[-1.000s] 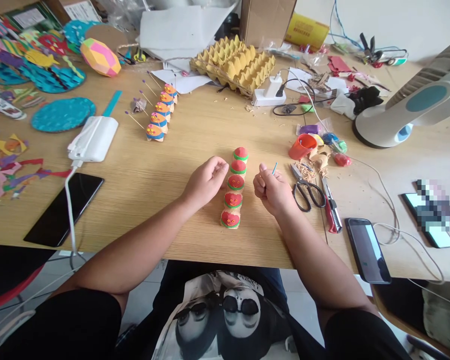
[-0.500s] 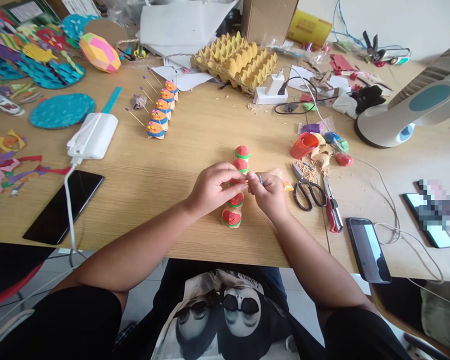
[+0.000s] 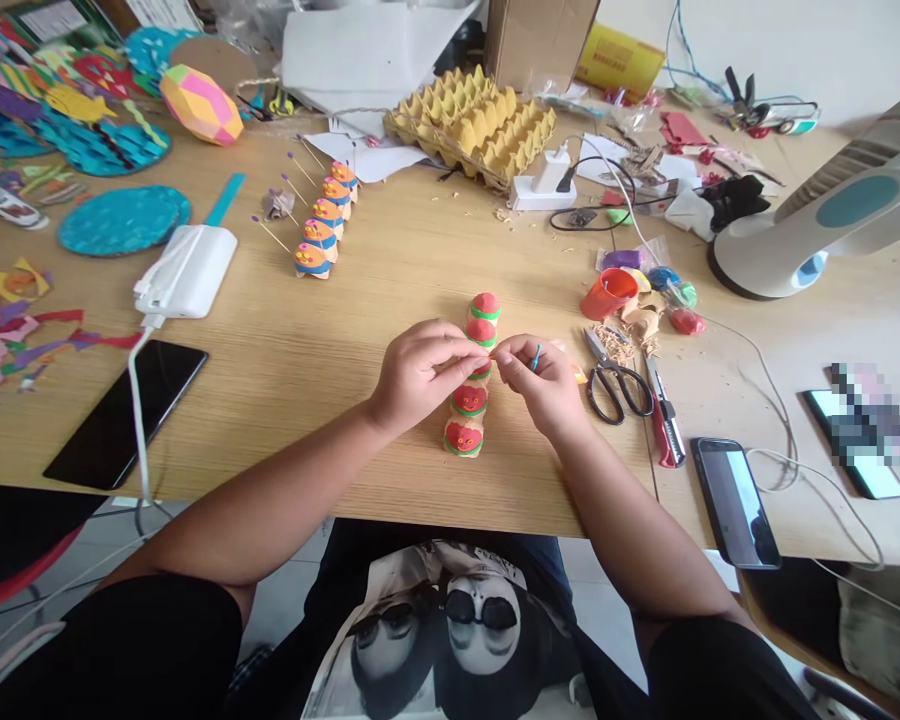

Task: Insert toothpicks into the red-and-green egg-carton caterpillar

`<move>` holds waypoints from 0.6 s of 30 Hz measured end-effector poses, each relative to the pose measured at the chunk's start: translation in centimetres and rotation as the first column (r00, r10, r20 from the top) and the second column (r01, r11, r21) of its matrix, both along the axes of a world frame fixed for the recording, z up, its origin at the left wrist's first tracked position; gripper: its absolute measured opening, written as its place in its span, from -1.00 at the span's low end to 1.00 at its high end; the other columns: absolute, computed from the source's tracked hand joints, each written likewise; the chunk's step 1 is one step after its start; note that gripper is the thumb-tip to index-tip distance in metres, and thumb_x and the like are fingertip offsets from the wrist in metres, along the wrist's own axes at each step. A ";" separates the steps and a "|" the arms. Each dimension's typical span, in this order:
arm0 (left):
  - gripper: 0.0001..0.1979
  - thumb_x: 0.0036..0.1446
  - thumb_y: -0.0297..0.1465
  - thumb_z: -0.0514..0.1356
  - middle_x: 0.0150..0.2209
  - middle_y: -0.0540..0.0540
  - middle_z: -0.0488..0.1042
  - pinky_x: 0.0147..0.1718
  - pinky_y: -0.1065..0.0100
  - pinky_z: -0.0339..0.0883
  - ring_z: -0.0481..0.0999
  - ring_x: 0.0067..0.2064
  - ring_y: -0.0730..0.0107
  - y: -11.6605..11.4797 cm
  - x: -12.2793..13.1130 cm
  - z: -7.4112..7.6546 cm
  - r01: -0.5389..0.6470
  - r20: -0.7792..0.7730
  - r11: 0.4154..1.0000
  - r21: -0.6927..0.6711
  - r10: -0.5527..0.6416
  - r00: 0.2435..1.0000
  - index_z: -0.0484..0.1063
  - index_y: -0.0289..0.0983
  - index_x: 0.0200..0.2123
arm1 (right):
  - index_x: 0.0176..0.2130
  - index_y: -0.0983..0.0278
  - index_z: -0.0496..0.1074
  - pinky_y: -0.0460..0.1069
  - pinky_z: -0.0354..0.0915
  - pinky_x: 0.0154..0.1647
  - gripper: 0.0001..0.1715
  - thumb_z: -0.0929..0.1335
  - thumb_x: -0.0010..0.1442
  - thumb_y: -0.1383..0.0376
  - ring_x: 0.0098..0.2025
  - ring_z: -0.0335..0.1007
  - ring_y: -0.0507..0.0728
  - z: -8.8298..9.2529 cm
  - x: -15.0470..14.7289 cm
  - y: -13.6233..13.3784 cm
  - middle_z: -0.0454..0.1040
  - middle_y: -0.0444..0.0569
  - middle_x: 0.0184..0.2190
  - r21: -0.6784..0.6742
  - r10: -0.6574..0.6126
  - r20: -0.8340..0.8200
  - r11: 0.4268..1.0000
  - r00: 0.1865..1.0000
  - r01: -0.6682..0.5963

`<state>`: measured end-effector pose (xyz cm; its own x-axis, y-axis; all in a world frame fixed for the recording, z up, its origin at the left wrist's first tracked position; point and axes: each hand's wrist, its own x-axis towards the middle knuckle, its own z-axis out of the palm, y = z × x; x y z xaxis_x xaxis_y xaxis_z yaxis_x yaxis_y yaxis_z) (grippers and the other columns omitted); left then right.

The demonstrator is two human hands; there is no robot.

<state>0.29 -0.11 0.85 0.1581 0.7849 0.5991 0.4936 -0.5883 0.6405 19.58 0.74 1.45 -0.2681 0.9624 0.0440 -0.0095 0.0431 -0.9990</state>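
Note:
A strip of egg-carton cups stands in a column in front of me, topped with red domes, each ringed in green. Small faces show on its nearer cups. Over the middle of this strip, the fingertips of my left hand pinch a tiny orange bit, perhaps clay. The fingertips of my right hand meet it from the other side. A thin blue stick pokes up from between my right fingers. Both hands partly cover the middle cups.
Scissors, a red cutter knife and a red cup lie to the right. Farther back are an orange-and-blue carton strip with sticks, a yellow egg tray and a power strip. Phones rest near the front edge.
My right hand has turned slightly and its fingers have shifted, so the blue stick shows more and sits farther right. My left hand stays almost where it was.

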 end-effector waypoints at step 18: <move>-0.87 0.30 -0.28 0.28 -0.32 -0.03 0.59 -0.25 0.34 0.45 0.54 -0.29 0.41 0.2 -0.2 0.0 0.020 -0.034 0.999 0.041 -0.019 0.999 0.65 -0.12 -0.22 | -0.36 0.26 0.52 -0.05 0.02 -0.51 -0.48 0.47 0.16 -0.15 -0.51 0.05 -0.01 -0.1 -0.1 -0.2 0.21 -0.20 -0.57 -0.022 0.015 -0.024 1.000 1.000 -0.015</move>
<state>0.13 0.07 0.86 0.1938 0.7560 0.6253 0.5028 -0.6238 0.5984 19.47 0.55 1.33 -0.2816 0.9591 0.0288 -0.0337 0.0201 -0.9992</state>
